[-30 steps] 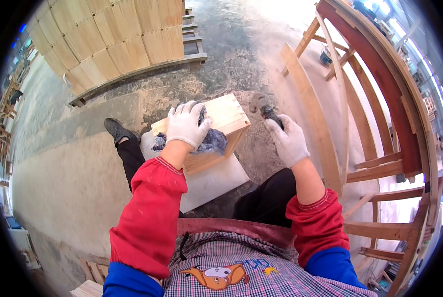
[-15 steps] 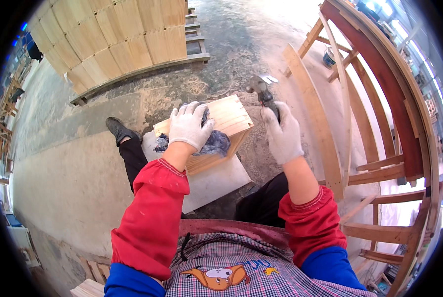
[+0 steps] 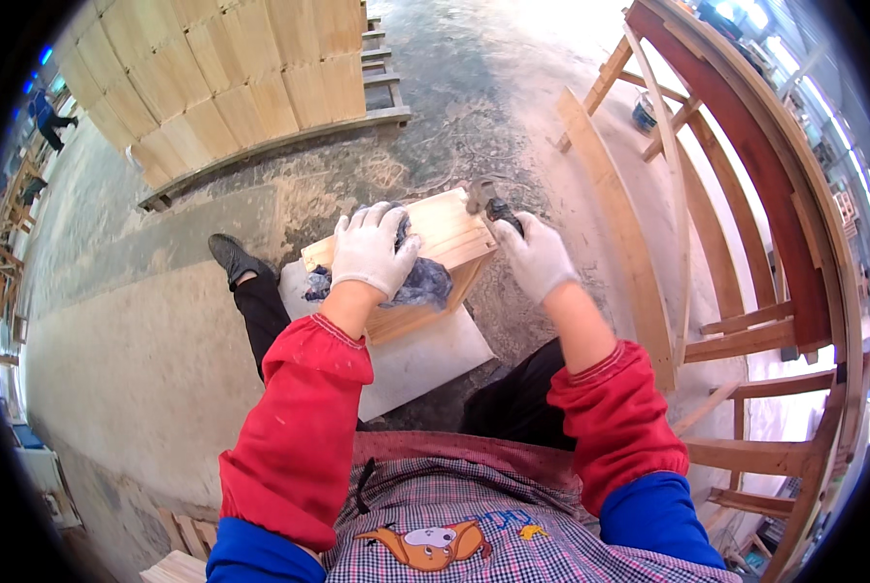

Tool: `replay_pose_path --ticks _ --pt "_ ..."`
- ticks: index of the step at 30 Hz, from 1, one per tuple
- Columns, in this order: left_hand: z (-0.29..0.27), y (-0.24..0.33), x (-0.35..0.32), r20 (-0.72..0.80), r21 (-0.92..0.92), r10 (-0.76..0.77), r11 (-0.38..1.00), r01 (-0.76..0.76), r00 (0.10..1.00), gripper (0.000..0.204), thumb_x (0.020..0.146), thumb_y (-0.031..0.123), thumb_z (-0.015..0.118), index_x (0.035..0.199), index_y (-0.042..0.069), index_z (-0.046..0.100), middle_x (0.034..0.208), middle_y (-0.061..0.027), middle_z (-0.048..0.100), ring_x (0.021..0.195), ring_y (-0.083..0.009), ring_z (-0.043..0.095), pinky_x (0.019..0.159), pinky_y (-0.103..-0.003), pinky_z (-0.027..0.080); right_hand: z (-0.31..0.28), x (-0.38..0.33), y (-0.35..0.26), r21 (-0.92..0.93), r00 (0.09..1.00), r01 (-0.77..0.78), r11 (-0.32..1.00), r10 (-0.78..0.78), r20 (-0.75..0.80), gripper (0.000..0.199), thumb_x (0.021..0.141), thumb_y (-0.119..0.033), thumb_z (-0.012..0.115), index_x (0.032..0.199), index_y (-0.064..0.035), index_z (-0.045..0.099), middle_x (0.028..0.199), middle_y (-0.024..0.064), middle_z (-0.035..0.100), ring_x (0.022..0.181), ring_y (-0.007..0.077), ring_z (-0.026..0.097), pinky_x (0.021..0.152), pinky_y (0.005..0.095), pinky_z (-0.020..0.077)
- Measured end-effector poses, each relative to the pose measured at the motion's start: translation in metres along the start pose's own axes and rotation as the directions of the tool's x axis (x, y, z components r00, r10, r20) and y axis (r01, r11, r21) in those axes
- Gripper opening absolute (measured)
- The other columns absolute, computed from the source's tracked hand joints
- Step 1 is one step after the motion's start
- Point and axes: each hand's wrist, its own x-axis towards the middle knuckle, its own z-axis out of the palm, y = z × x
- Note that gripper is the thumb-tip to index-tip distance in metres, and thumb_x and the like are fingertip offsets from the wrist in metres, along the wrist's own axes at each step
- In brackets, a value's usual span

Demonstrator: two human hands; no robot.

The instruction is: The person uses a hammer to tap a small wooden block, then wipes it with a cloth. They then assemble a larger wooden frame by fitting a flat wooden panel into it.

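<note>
A pale wooden box (image 3: 444, 222) stands before me on a light board (image 3: 415, 364) that lies on the floor. On top of the box is a dark blue crumpled bag (image 3: 425, 288), apparently thin plastic. My left hand (image 3: 375, 251), in a whitish glove, presses down on this bag with fingers curled over it; what lies under the palm is hidden. My gloved right hand (image 3: 537, 255) is closed round the dark handle of a claw hammer (image 3: 498, 206). Its head, blurred, is at the box's far right corner; whether it touches the wood I cannot tell.
Stacked pale wooden boxes (image 3: 231, 78) stand on a pallet (image 3: 386, 115) at the far left. To the right, a long board (image 3: 614, 223) leans by a wooden frame (image 3: 746, 185). A bucket (image 3: 645, 112) sits behind it. Another person (image 3: 46, 117) is at the far left.
My right hand has brought the hammer down and leftward, from beside the box to its far right corner. My left hand stays on the bag. The distant person has shifted.
</note>
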Motion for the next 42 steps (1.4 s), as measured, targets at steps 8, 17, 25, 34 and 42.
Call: replay_pose_path --ticks 8,17,25,34,42 --pt "0.001 -0.004 -0.001 -0.015 0.007 0.004 1.0 -0.004 1.0 0.045 0.089 0.039 0.06 0.125 0.012 0.061 0.134 -0.0131 0.058 0.127 -0.0333 0.051 0.107 -0.048 0.037 -0.016 -0.007 -0.046 0.441 0.986 0.026 0.897 0.049 -0.159 0.032 0.097 -0.032 0.061 0.102 -0.0011 0.065 0.081 0.015 0.067 0.073 0.0195 0.063 0.068 0.0349 0.0498" --pt "0.0 -0.005 -0.002 -0.036 0.015 0.011 1.0 -0.01 0.999 0.044 0.089 0.039 0.06 0.124 0.012 0.062 0.132 -0.0125 0.059 0.126 -0.0327 0.052 0.107 -0.048 0.036 -0.023 0.005 -0.041 0.311 0.996 -0.018 0.95 0.044 -0.077 0.036 0.096 -0.035 0.061 0.104 0.0007 0.063 0.08 0.0204 0.066 0.075 0.032 0.065 0.07 0.0397 0.0503" --pt "0.003 -0.005 -0.002 -0.006 -0.009 0.012 1.0 -0.012 1.0 0.045 0.089 0.04 0.06 0.124 0.012 0.062 0.133 -0.0121 0.059 0.126 -0.0326 0.051 0.108 -0.047 0.036 -0.023 0.021 -0.027 0.052 0.994 -0.093 0.994 0.09 0.056 0.045 0.094 -0.043 0.059 0.102 0.001 0.064 0.085 0.026 0.067 0.085 0.0429 0.066 0.077 0.044 0.0512" --pt "0.002 -0.004 0.0 -0.005 0.001 -0.001 1.0 0.001 1.0 0.045 0.089 0.039 0.059 0.125 0.013 0.062 0.134 -0.0132 0.058 0.127 -0.0331 0.051 0.108 -0.048 0.036 -0.007 0.031 -0.017 -0.001 0.984 -0.157 0.988 0.156 0.087 0.046 0.096 -0.043 0.054 0.107 0.0001 0.064 0.093 0.027 0.069 0.094 0.0437 0.066 0.083 0.0471 0.0508" --pt "-0.001 0.002 0.001 0.0 -0.016 0.009 1.0 -0.009 1.0 0.045 0.09 0.039 0.059 0.125 0.012 0.062 0.134 -0.0137 0.058 0.128 -0.0339 0.05 0.108 -0.048 0.036 0.006 0.02 -0.014 0.116 0.997 -0.07 0.991 0.069 0.017 0.05 0.096 -0.048 0.055 0.103 0.0012 0.062 0.091 0.0264 0.068 0.089 0.0448 0.065 0.078 0.046 0.0505"
